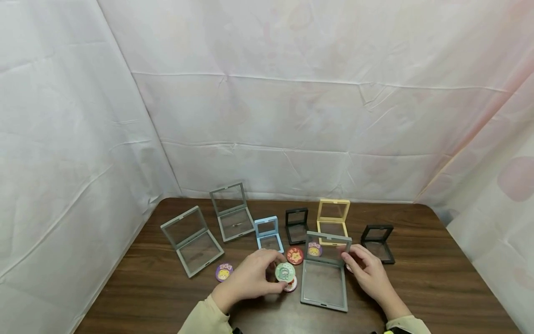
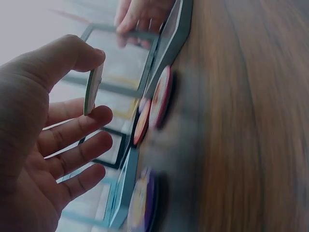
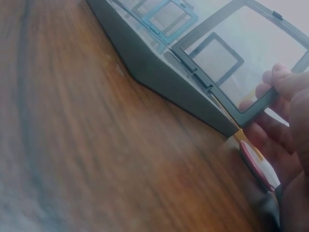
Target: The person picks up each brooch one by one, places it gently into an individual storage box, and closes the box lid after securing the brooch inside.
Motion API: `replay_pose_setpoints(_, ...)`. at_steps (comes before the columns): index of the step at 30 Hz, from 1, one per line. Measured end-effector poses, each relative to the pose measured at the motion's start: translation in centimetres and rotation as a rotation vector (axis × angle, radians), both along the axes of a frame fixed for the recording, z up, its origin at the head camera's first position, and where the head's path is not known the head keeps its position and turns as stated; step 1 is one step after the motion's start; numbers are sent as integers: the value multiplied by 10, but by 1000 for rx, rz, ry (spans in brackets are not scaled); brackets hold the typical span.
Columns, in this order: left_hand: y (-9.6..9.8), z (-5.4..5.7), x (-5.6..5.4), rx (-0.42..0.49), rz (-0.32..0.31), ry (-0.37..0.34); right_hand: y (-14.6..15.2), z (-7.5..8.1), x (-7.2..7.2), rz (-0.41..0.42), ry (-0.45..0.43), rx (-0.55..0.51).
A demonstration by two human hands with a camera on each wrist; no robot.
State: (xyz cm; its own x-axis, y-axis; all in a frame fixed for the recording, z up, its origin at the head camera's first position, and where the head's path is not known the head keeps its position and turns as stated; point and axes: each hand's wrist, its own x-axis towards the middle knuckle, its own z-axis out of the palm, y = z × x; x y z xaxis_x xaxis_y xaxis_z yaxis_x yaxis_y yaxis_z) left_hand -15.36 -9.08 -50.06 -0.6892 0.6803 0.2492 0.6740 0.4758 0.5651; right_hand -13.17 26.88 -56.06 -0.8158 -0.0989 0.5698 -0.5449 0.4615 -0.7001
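Note:
My left hand pinches a round green badge between thumb and index finger, its other fingers spread. In the left wrist view the badge is edge-on, held above the table. My right hand grips the right edge of the raised lid of a grey display frame, whose base lies on the table. Partly under the green badge in the head view is a badge with a red rim. A red star badge lies just behind. Another badge lies beside my right hand, mostly hidden from the head view.
Unfolded frames stand around: two grey ones at left, a blue one, two black ones, and a yellow one. Purple bear badges lie left and behind the grey lid. White cloth hangs behind.

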Motion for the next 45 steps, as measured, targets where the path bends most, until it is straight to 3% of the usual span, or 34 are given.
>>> replay_pose_setpoints(3,11,-2,1,-20,-20,0,-2,-1,0,4,1,3)
replay_pose_setpoints(17,58,-7,-1,-70,-57,134,0,3,-2,34,3,-2)
replay_pose_setpoints(27,71,-14,6,-118,-105,116,1,4,-2,32,-36,-3)
replay_pose_setpoints(34,82,-18,9,-154,-79,128,1,5,1,26,-3,-2)
replay_pose_setpoints(45,83,-19,10,-194,-59,116,1,5,0,23,-25,-6)
